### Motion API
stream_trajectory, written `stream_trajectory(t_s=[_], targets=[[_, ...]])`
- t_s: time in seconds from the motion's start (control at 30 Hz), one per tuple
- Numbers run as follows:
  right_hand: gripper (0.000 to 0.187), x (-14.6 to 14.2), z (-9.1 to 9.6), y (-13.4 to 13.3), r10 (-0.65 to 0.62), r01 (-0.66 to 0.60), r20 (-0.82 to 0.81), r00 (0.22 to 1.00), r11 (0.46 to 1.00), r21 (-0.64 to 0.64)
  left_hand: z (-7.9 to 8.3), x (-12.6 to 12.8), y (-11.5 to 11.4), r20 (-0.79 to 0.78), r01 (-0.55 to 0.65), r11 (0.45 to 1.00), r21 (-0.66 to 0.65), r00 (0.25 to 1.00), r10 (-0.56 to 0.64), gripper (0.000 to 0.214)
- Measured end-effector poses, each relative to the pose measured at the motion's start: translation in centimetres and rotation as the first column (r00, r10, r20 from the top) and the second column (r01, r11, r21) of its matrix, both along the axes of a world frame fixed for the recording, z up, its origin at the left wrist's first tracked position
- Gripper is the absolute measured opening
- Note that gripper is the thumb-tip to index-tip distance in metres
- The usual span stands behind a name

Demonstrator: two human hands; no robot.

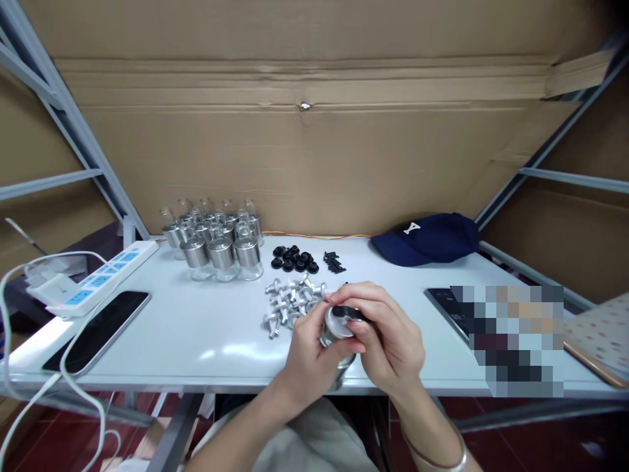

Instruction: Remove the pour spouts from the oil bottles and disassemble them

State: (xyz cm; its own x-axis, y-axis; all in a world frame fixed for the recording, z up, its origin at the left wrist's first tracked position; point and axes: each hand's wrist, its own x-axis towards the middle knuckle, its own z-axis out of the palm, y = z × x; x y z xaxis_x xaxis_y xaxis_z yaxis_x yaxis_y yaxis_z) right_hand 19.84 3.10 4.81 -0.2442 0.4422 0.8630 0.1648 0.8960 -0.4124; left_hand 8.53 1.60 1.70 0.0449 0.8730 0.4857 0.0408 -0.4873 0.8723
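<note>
Near the front edge of the table, my left hand [312,347] is wrapped round a glass bottle [343,367] whose top faces up toward me. A translucent whitish top [336,326] sits at its mouth end. My right hand [388,334] closes its fingers on a small black piece [348,312] lying at that top. Whether the piece is fixed there I cannot tell, as fingers hide part of it. Just behind my hands lies a loose heap of silver pourer-like parts [282,305].
Glass bottles with metal bands [223,252] stand at the back left. Black round stoppers [295,261] and thin black pieces [334,262] lie mid-table. A navy cap [427,241] is at right, phones [101,331] at both sides, and a power strip [105,275] with white cables at left.
</note>
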Motion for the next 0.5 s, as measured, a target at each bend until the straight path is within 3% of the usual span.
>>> stream_trajectory(t_s=[0.1, 0.23, 0.37, 0.43, 0.5], targets=[[0.021, 0.2, 0.7, 0.1, 0.057, -0.056, 0.042, 0.997, 0.998, -0.026, 0.0, 0.1, 0.2, 0.006, 0.009, 1.0, 0.003, 1.0, -0.009, 0.06], [0.012, -0.2, 1.0, 0.2, 0.071, -0.095, -0.105, 0.992, 0.962, -0.254, 0.4, 0.1, 0.1, 0.022, 0.019, 1.0, -0.019, 1.0, -0.019, 0.06], [0.02, -0.9, 1.3, 0.3, 0.016, -0.263, -0.424, 0.906, 0.806, -0.53, 0.8, 0.3, -0.2, 0.01, 0.065, 0.997, -0.041, 0.998, -0.065, 0.061], [0.022, -1.1, 1.5, 0.4, -0.013, -0.335, -0.502, 0.865, 0.73, -0.595, 0.9, 0.4, -0.4, 0.014, 0.097, 0.994, -0.056, 0.995, -0.096, 0.059], [0.023, -1.0, 1.7, 0.6, -0.021, -0.36, -0.517, 0.855, 0.695, -0.623, 0.8, 0.4, -0.6, 0.036, 0.108, 0.992, -0.06, 0.994, -0.106, 0.055]])
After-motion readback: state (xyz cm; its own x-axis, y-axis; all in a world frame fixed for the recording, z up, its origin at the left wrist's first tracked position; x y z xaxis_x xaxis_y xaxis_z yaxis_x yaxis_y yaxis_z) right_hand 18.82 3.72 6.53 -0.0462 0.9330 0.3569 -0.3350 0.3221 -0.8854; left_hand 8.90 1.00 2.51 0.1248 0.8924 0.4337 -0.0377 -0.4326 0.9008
